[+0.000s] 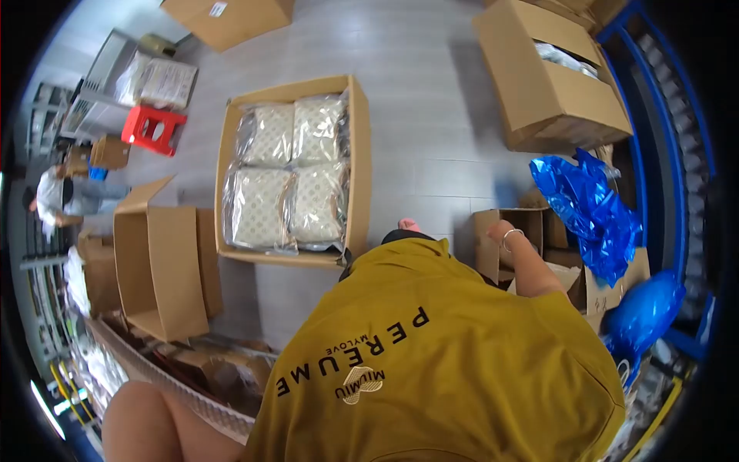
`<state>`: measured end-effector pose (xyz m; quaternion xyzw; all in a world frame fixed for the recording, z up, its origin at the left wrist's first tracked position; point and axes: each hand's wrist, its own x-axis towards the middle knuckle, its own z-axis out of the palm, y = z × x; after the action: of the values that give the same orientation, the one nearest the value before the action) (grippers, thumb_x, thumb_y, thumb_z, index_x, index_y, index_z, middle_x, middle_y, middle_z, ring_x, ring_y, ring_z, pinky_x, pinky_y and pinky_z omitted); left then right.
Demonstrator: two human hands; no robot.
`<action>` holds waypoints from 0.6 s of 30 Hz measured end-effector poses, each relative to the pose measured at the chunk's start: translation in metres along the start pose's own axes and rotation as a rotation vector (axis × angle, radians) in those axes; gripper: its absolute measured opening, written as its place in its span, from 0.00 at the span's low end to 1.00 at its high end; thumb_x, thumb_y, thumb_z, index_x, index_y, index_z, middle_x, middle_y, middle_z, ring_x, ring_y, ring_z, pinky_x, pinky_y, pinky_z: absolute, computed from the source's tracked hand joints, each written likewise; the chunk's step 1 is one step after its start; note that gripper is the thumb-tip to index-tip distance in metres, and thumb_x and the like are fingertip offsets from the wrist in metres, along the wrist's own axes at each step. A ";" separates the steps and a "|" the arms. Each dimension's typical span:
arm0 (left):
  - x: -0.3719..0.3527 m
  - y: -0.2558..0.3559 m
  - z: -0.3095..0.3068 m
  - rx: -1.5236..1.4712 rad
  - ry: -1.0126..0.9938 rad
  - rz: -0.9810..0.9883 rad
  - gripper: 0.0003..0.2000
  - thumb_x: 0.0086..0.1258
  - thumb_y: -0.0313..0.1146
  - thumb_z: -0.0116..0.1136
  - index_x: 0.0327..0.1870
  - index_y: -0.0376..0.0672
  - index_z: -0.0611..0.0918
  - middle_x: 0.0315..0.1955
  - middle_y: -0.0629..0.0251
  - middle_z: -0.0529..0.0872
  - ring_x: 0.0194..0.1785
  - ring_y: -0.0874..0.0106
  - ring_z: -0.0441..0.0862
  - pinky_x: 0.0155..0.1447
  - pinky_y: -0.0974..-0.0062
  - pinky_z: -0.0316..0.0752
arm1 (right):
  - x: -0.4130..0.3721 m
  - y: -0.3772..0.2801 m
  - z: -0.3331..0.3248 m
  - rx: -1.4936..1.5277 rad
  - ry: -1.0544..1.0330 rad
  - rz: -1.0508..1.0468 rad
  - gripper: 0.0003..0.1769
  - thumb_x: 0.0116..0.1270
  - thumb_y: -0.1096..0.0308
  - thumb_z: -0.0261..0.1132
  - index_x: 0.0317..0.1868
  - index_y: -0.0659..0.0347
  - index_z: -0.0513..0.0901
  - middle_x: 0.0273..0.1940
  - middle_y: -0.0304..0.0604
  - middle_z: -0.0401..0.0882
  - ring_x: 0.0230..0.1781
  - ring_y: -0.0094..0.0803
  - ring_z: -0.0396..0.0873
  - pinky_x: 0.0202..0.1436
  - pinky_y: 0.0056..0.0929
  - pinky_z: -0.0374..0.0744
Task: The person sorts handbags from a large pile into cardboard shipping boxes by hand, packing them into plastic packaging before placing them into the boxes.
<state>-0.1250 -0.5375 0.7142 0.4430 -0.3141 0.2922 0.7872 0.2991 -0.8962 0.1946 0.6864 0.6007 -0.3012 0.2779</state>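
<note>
My right hand (500, 232), with a bracelet on its wrist, reaches forward over an opened cardboard box (484, 245) on the floor at my right. The fingers look curled, near the box's left wall; what they hold, if anything, is too small to make out. My left hand is out of view; only bare skin shows at the lower left. Crumpled blue shiny film (589, 212) lies beside the box, to the right of my forearm. Ahead on the floor stands a large open carton (359, 165), filled with several clear-wrapped, pale patterned packs (263, 206).
Another carton (527, 85) stands at the upper right beside a blue-framed rack (666, 138). At left are an empty open box (171, 266), a red stool (154, 129) and a person (58, 196) farther off. A blue bundle (645, 308) sits at lower right.
</note>
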 end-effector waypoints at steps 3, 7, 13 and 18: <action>-0.016 0.008 0.005 -0.067 0.091 0.018 0.14 0.65 0.38 0.45 0.35 0.36 0.79 0.31 0.60 0.80 0.34 0.62 0.78 0.38 0.68 0.74 | 0.019 0.010 -0.021 -0.033 -0.036 -0.063 0.10 0.57 0.68 0.54 0.33 0.60 0.82 0.39 0.48 0.81 0.40 0.42 0.79 0.42 0.36 0.78; -0.029 0.014 0.012 -0.145 0.171 0.080 0.13 0.65 0.37 0.46 0.34 0.36 0.79 0.30 0.60 0.80 0.33 0.64 0.78 0.37 0.70 0.74 | 0.038 0.020 -0.083 0.309 0.038 0.048 0.12 0.58 0.65 0.56 0.38 0.61 0.81 0.43 0.50 0.79 0.44 0.42 0.77 0.47 0.35 0.76; -0.033 0.014 0.015 -0.236 0.256 0.175 0.11 0.64 0.34 0.47 0.34 0.36 0.79 0.28 0.61 0.80 0.32 0.66 0.78 0.35 0.72 0.74 | 0.088 0.039 -0.137 0.847 0.097 0.210 0.19 0.57 0.58 0.61 0.44 0.61 0.80 0.45 0.52 0.78 0.48 0.44 0.75 0.53 0.35 0.72; -0.058 0.035 0.035 -0.286 0.318 0.251 0.09 0.64 0.32 0.49 0.33 0.36 0.80 0.27 0.61 0.80 0.31 0.67 0.78 0.34 0.74 0.74 | 0.165 0.047 -0.164 0.617 0.042 0.134 0.22 0.56 0.58 0.62 0.48 0.61 0.77 0.49 0.53 0.76 0.51 0.45 0.73 0.56 0.35 0.71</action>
<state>-0.1954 -0.5633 0.7027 0.2329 -0.2770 0.4065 0.8389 0.3748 -0.6715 0.1813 0.7826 0.4401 -0.4358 0.0633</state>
